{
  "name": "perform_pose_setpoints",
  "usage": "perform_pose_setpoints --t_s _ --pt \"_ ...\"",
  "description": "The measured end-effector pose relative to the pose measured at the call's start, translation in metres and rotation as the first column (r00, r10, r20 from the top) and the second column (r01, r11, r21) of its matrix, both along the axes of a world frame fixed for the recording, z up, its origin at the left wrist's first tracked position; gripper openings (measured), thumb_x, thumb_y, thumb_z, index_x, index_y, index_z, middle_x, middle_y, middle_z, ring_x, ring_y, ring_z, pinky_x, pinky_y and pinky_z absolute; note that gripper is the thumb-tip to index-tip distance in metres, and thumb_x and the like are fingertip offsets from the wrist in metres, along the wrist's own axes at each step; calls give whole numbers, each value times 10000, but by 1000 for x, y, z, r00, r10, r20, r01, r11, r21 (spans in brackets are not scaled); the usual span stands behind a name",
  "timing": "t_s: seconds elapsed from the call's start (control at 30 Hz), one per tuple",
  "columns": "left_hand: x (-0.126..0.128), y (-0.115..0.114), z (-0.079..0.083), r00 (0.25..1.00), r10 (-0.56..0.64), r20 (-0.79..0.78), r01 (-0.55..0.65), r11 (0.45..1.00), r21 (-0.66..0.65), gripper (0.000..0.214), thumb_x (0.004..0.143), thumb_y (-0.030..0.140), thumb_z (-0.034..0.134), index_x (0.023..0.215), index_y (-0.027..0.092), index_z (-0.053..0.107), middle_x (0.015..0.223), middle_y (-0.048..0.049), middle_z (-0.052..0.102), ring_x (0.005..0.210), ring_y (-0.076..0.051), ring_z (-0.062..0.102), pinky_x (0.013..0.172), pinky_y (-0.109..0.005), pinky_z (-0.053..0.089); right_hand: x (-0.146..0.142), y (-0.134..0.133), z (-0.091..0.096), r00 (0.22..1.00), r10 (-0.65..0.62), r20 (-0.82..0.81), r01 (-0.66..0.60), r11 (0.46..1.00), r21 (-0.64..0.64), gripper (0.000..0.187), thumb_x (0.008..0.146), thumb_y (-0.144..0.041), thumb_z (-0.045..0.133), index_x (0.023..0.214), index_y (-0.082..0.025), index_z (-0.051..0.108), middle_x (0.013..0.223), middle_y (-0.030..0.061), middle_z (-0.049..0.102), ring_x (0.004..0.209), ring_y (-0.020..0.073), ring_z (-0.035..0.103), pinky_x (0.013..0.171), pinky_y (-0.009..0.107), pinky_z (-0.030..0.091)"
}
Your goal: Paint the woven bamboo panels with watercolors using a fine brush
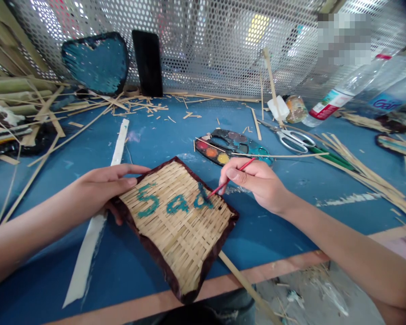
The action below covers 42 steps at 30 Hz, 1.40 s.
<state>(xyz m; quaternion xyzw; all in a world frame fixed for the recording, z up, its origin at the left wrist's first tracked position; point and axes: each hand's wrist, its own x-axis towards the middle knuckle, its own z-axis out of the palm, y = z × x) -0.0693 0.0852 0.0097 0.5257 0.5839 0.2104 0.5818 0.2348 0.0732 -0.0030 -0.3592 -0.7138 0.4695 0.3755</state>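
Note:
A woven bamboo panel [176,221] with a dark brown edging lies tilted in front of me, its near corner over the table's front edge. Teal painted letters reading "Sad" run across its upper half. My left hand [110,185] grips the panel's left corner, thumb on top and fingers reaching underneath. In my right hand [257,183] is a thin red paintbrush [232,178], pinched between thumb and fingers. Its tip touches the panel at the last letter. Beyond my right hand sits a paint palette [211,153] with red, orange, yellow and teal wells.
Scissors [292,137], a plastic bottle [341,95] and bamboo strips [368,171] lie to the right. A blue heart-shaped piece [94,63] and a black phone [148,63] lean against the perforated metal screen [203,40]. White tape [88,257] runs along the blue table [162,131].

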Motion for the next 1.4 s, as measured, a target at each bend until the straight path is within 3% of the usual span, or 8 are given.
perform_pose_setpoints --t_s 0.13,0.3,0.47,0.6,0.77,1.0,1.2,1.4 --pt "-6 6 -9 999 -31 43 32 999 -22 680 637 477 697 1237 202 532 665 -33 737 422 -241 651 298 -277 490 -3 -1 0 999 -27 43 25 998 50 242 975 -285 493 838 -153 643 792 16 644 759 105 637 746 228 471" --pt "-10 7 -13 999 -19 34 20 1000 -17 636 664 478 694 1225 223 537 688 -35 747 439 -243 666 313 -280 508 -6 -4 1 990 32 137 -44 995 87 233 973 -303 500 864 -169 657 868 19 669 834 106 635 784 223 469" --pt "-9 9 -15 999 -14 36 16 999 -39 657 643 482 702 1220 212 538 689 -46 746 432 -248 661 301 -287 502 -3 -4 2 992 62 106 -70 995 77 251 968 -294 501 829 -165 666 827 22 661 782 112 631 744 235 479" --pt "-4 6 -9 1000 -17 14 18 999 -33 604 684 452 663 1223 206 546 700 -42 744 449 -224 663 317 -262 502 -4 -3 3 998 -12 63 8 998 61 243 965 -295 505 837 -162 662 829 29 658 781 128 643 755 257 485" --pt "0 0 0 1000 -1 -10 0 1000 -30 530 732 406 623 1220 213 550 681 -11 731 447 -194 651 341 -240 503 -6 -5 2 988 21 156 -37 994 100 246 968 -307 500 855 -174 672 868 25 681 817 122 635 771 246 475" --pt "2 -1 4 1000 1 -28 -3 998 -56 481 793 372 583 1247 222 532 705 -24 731 467 -179 653 359 -216 499 -4 -5 2 982 -107 156 87 988 130 266 976 -332 482 838 -170 641 775 22 667 749 130 638 740 261 467" --pt "3 -2 5 999 8 -45 -10 999 -54 472 796 369 585 1246 232 542 709 -19 729 467 -181 654 364 -223 502 -7 -9 2 984 -21 177 -9 986 169 239 983 -282 469 873 -167 647 871 26 672 829 112 629 784 232 456" --pt "3 -2 6 999 -1 -43 -1 998 -62 464 809 350 569 1255 227 526 706 -13 724 467 -172 650 368 -213 500 -7 -11 5 983 73 167 -89 992 91 259 981 -293 473 847 -162 652 845 27 659 798 111 621 749 228 466"
